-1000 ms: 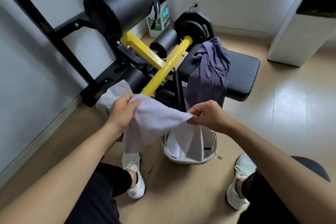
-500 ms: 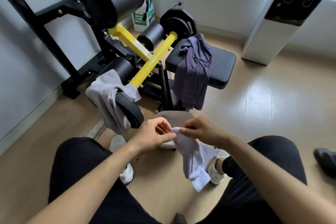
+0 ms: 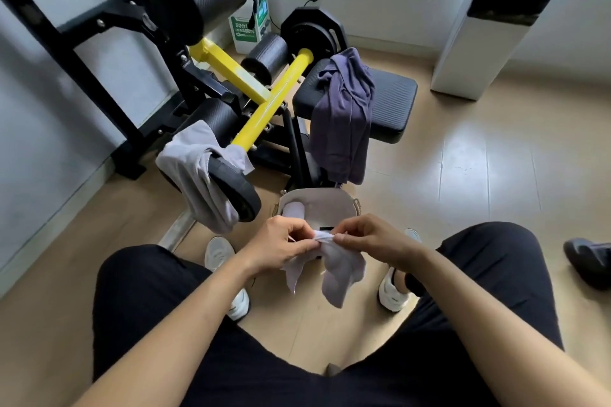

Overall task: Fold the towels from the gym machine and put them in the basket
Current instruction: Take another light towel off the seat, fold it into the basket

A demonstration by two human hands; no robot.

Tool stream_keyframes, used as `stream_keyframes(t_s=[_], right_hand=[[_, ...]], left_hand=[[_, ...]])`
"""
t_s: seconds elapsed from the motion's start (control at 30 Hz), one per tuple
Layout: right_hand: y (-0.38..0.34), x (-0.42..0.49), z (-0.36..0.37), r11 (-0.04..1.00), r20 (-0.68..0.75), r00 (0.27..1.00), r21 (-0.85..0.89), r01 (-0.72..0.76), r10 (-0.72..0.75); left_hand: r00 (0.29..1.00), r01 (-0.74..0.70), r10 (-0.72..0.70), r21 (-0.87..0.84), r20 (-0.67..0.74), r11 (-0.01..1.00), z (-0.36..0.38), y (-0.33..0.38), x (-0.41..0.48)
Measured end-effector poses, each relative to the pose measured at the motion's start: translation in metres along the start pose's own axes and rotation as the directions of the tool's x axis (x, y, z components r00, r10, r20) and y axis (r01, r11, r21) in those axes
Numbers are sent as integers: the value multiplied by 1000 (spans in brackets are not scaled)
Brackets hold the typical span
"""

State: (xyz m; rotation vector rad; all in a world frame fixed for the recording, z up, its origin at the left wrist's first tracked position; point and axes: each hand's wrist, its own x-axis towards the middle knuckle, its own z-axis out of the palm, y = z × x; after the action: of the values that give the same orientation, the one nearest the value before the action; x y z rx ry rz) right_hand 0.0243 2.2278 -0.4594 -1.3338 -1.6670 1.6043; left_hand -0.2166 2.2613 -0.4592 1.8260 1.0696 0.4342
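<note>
Folding goes best if the two pinched corners of the small pale lilac cloth towel (image 3: 337,269) are matched edge to edge, letting the loose cloth below the grip hang straight. Left hand (image 3: 277,243) and right hand (image 3: 373,238) meet knuckle to knuckle, fingertips pressed together on the towel's top edge, forearms angled inward over the knees. Just beyond the grip sits the round pale fabric basket (image 3: 319,205), a rolled towel already inside. Farther beyond, a grey towel (image 3: 198,175) and a purple towel (image 3: 344,116) drape the black-and-yellow gym machine (image 3: 264,102).
</note>
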Motion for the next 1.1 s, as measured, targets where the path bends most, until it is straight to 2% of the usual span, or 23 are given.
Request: stream_keyframes(t_s=[0.17,0.27,0.37,0.47,0.63,0.77,0.87,1.0,1.1], right_hand=[[8,4,-6,998,42,998,-35,-49,51],[13,5,-11,992,107,989,-85,-93,102],[19,7,-16,961,130,984,-266,-80,118],[30,4,-26,927,47,986,-348,-136,162],[38,-3,-50,902,-88,980,-383,-200,180],[38,-6,-60,945,-272,953,-257,-202,130],[33,-8,-64,969,-397,912,-167,-181,102],[30,-8,-64,995,-562,824,-7,-99,78],[19,-8,-56,999,-616,787,47,-8,35]], left_hand=[[993,107,-91,-266,70,958,-10,-11,-9],[988,149,-155,-313,7,938,-18,-13,-10],[976,163,-203,-344,-84,925,-27,-18,-11],[960,158,-229,-363,-162,918,-36,-27,-10],[922,135,-223,-277,-315,951,-51,-43,-13],[901,151,-216,-194,-377,969,-53,-51,-13],[859,185,-247,-179,-448,966,-55,-51,-11],[813,242,-286,-154,-507,958,-56,-53,-11],[804,223,-291,-191,-518,956,-52,-51,-9]])
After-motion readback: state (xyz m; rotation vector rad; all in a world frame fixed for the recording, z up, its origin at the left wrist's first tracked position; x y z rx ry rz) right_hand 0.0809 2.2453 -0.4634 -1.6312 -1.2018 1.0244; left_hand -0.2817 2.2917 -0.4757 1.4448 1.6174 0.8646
